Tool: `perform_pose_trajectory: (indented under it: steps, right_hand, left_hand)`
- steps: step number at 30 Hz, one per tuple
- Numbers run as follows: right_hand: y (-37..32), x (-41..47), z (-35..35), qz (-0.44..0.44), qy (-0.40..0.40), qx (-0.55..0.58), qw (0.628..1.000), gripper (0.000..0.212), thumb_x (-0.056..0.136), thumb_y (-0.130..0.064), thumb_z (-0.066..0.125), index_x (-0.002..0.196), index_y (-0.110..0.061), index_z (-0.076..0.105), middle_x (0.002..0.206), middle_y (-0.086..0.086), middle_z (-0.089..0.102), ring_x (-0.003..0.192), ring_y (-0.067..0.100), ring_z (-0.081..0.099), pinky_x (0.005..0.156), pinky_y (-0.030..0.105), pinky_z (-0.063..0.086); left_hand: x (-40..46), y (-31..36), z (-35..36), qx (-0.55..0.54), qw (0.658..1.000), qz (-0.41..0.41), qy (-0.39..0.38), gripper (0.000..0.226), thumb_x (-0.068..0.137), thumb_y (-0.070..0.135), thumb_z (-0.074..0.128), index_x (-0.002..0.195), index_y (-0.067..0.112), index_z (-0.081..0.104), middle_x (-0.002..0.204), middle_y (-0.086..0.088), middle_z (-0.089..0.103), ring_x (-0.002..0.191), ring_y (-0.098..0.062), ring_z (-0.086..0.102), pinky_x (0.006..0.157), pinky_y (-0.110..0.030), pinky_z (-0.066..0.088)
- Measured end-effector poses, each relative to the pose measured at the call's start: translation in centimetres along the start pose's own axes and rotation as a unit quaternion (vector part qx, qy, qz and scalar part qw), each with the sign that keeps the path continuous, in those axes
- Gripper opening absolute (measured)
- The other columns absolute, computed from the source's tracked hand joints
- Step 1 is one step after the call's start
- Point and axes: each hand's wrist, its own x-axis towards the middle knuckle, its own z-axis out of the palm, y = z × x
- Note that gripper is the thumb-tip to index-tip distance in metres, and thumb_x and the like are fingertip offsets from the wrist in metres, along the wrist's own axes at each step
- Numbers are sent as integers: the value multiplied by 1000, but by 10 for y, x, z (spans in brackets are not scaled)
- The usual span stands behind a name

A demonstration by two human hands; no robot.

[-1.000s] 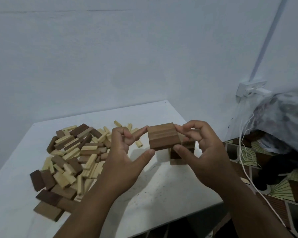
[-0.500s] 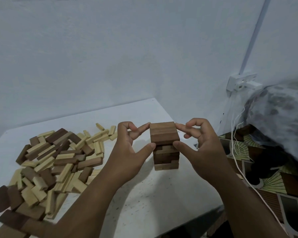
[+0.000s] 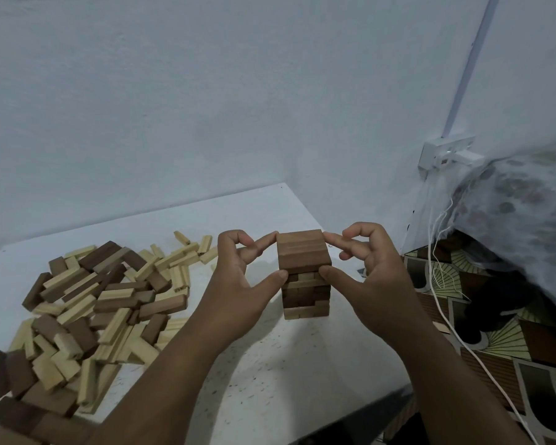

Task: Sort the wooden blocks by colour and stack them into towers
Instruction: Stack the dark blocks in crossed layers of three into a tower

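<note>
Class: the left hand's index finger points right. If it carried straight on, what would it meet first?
The left hand already has its index fingertip at the top layer of brown blocks on the tower, apparently touching; depth is uncertain.

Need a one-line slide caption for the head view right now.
Left hand and right hand pinch a layer of brown wooden blocks atop a small block tower on the white table.

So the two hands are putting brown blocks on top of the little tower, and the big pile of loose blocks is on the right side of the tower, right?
Not quite. The head view shows the pile of loose blocks left of the tower, not right. The left hand and right hand do hold the brown blocks on top.
</note>
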Motion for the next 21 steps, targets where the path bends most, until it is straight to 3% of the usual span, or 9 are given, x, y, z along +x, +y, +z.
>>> perform_pose_trajectory:
  steps: [5,9,14,16,19,21]
  right_hand:
    - [2,1,0,5,1,0,1000,48,80,-19,80,107,-38,44,124,-14,64,102,2,56,75,1,38]
    - [3,1,1,9,-1,2,1000,48,80,-20,80,107,-39,44,125,-15,63,104,2,56,74,1,39]
    - [3,0,0,15,0,5,1000,49,80,-20,80,110,-36,45,122,-20,64,104,1,57,76,13,38]
    - [4,0,1,14,0,1,1000,49,80,-21,80,110,-37,45,122,-20,64,104,1,56,76,13,39]
    - [5,1,1,12,-2,-5,1000,50,79,-20,80,109,-40,45,125,-16,62,104,1,56,75,3,39]
    - [6,1,1,16,-5,3,1000,52,79,-20,81,110,-41,45,126,-18,61,105,0,56,76,6,40]
  left_hand:
    - [0,0,2,7,1000,-5,-4,42,91,21,66,110,29,29,131,36,55,123,13,39,100,-28,28]
    - [0,-1,1,10,1000,-4,-5,43,91,22,66,111,30,29,131,36,55,125,12,38,101,-28,28]
    - [1,-1,2,12,1000,-6,-5,43,91,23,66,111,32,29,131,36,54,123,16,37,100,-28,30]
    - [1,-2,2,11,1000,-9,-4,44,92,24,66,113,33,29,131,37,54,124,12,39,100,-28,32]
    - [1,-4,2,9,1000,-5,-7,49,91,24,67,117,36,28,134,38,50,127,-1,43,103,-31,35]
    - [-1,-6,2,-6,1000,-11,-14,56,89,25,70,124,39,27,138,39,46,129,-4,42,107,-33,34]
